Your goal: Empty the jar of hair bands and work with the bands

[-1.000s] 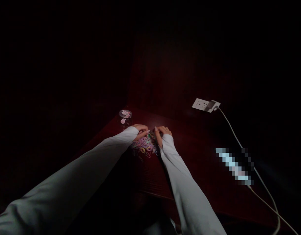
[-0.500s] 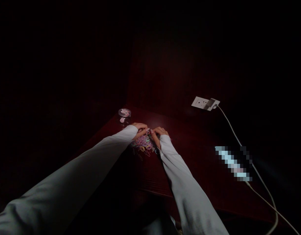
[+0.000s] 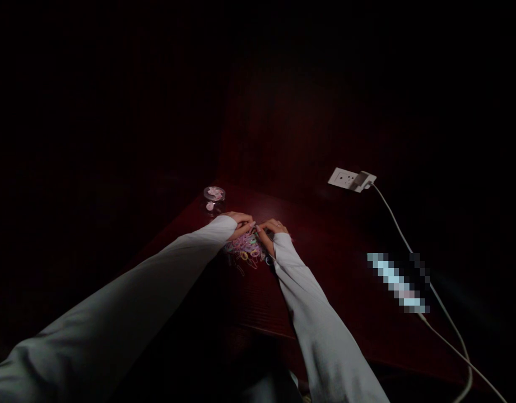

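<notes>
A pile of small coloured elastic bands (image 3: 246, 246), mostly pink and purple with some yellow, lies on the dark red table (image 3: 258, 296). At the pile's far left edge is my left hand (image 3: 241, 224), its fingers bent and closed. My right hand (image 3: 271, 230) curves in from the right, thumb and fingertips pressed together close to the left fingertips. Whatever the fingertips hold is too small and dark to make out. Just beyond my left wrist stands a clear round jar (image 3: 214, 200) with pink decorations on its lid and side.
A white socket plate (image 3: 342, 178) with a charger (image 3: 363, 181) is on the right. Its cable (image 3: 394, 215) runs down past a blurred, bright device (image 3: 398, 284) on the table's right. The surroundings are very dark.
My two hands have stayed over the pile, with the right thumb and fingertips shifted slightly left. The whole view has moved very slightly.
</notes>
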{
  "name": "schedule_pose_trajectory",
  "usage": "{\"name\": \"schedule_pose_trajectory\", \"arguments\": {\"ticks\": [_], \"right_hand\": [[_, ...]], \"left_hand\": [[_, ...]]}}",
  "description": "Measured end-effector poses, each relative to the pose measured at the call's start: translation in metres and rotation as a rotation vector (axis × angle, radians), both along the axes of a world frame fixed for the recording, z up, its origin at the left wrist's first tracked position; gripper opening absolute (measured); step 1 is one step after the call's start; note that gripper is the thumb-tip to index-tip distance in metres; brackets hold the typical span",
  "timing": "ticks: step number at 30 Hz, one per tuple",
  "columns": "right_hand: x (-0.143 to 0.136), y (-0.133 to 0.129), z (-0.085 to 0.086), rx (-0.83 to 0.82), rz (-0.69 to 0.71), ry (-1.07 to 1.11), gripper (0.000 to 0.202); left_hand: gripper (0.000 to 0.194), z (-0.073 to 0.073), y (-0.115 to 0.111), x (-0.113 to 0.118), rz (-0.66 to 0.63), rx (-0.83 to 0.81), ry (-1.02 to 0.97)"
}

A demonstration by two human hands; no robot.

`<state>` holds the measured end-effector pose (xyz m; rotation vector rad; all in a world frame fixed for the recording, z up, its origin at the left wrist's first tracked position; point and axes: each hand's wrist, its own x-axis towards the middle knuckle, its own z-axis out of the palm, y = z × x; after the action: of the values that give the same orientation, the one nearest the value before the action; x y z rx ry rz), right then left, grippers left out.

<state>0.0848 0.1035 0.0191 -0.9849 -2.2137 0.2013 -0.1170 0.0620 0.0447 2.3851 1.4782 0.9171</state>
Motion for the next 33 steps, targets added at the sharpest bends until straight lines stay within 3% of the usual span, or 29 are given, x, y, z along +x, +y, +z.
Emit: {"name": "schedule_pose_trajectory", "arguments": {"ticks": [9,16,27,33], "right_hand": [[-0.001,-0.007,0.005,-0.041,-0.033,0.004,0.031],[-0.002,-0.018,0.009,-0.06,0.054,-0.035,0.029],[-0.005,-0.018,0.008,0.016,-0.047,0.008,0.028],[-0.004,-0.017,0.009,-0.041,-0.04,0.018,0.031]], "left_hand": [[0.036,-0.001,0.001,-0.001,0.01,0.007,-0.025],[0.037,-0.006,0.008,-0.002,-0.059,0.03,-0.142],[0.028,-0.005,0.007,-0.001,-0.134,-0.009,-0.195],[0.025,0.0,0.002,-0.001,-0.158,-0.007,-0.201]]}}
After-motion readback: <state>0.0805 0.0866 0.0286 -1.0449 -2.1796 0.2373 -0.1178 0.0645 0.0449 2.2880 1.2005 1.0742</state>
